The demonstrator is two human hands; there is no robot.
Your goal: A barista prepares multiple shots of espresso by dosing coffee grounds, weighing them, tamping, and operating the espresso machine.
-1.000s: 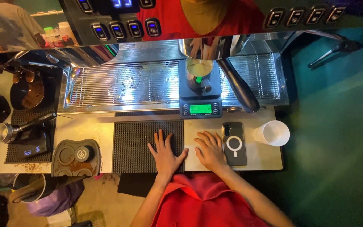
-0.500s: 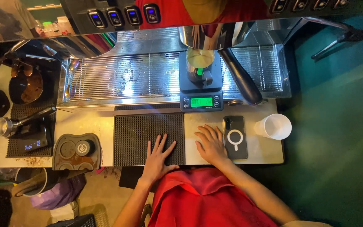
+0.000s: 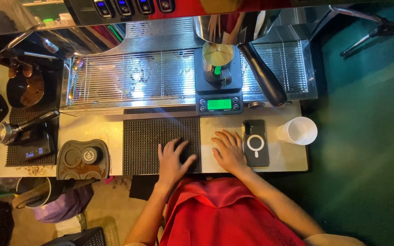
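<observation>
On counter, two flat hands: left hand (image 3: 173, 159), right hand (image 3: 227, 150), one phone (image 3: 255, 142), one cup (image 3: 298, 130)

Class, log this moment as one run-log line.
left hand: flat on black mat | right hand: flat on counter, beside phone | pitcher: on scale

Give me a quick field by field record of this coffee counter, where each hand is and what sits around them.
Left hand: flat on the black rubber mat, holding nothing
Right hand: flat on the counter, beside the phone
Phone: dark, lying flat, right of the right hand
Cup: white, on the counter's right end
Scale: green display lit, metal pitcher on it
Tamping station: left of the mat
</observation>
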